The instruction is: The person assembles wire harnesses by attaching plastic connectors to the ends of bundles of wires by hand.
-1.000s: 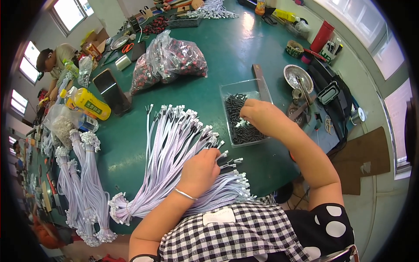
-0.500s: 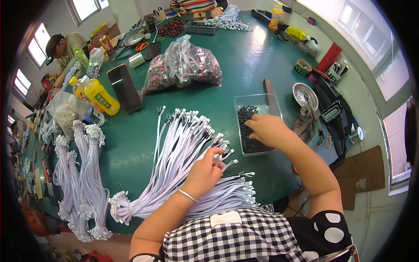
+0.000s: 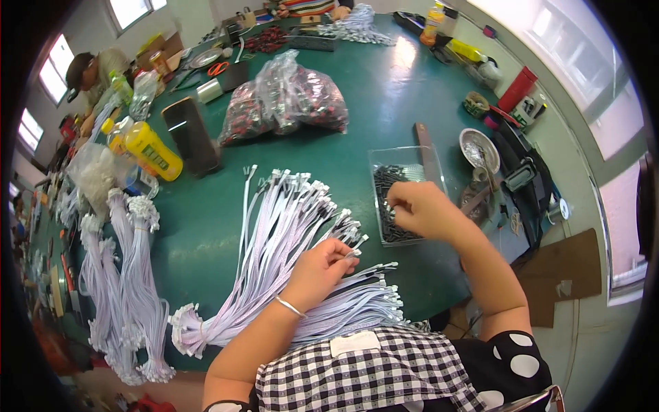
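Observation:
A fanned bundle of white cables [image 3: 264, 254] with small plug ends lies on the green table, bound together at its left end. Over its right part, my left hand [image 3: 321, 273] pinches one cable near its white plug. To the right stands a clear plastic tray [image 3: 377, 159] of short black tube-like pieces [image 3: 388, 176]. Above these pieces my right hand [image 3: 424, 209] is closed, with thumb and fingertips together. Whatever those fingertips hold is too small to make out. A second group of cables [image 3: 357, 302] spreads close to my checked apron.
Tied cable bundles [image 3: 127, 275] lie at the left. Behind them stand yellow-labelled bottles [image 3: 154, 154] and an upright phone [image 3: 191, 137]. A plastic bag of red and black parts [image 3: 288, 99] sits mid-table; a metal bowl [image 3: 478, 141] is at right. Other people work farther off.
My right hand has lifted slightly from the black pieces, and its fingers have curled together. My left fingers have closed on a cable end. The view has shifted slightly.

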